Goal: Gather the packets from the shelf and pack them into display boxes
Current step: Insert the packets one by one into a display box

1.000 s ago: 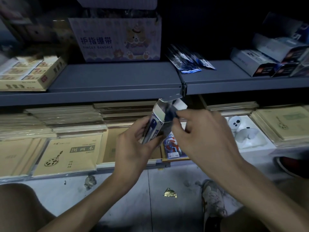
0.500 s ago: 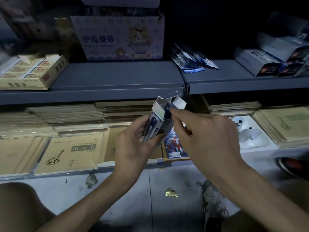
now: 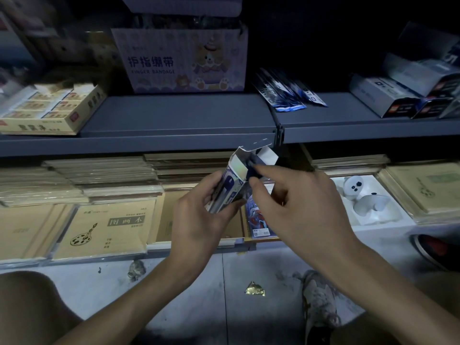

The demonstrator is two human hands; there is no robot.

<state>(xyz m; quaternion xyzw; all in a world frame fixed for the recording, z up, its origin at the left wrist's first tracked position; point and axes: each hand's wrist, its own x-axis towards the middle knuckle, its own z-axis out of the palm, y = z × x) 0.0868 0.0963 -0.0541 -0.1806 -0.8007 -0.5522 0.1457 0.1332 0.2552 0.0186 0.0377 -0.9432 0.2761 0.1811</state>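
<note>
Head view: a flat grey metal shelf point(image 3: 174, 115) carries a glossy lilac cardboard carton point(image 3: 179, 61) printed "FINGER BANDAGE" beside a cartoon bear. To the carton's right lies a fanned heap of shiny dark-blue packets point(image 3: 288, 95). Below the shelf's front edge, the left hand point(image 3: 199, 220) curls its fingers round a slim, tilted display box point(image 3: 231, 180) with its top flaps open. The right hand point(image 3: 303, 207) pinches a dark-blue packet point(image 3: 253, 170) between forefinger and thumb at the box's mouth, its other fingers loosely spread.
</note>
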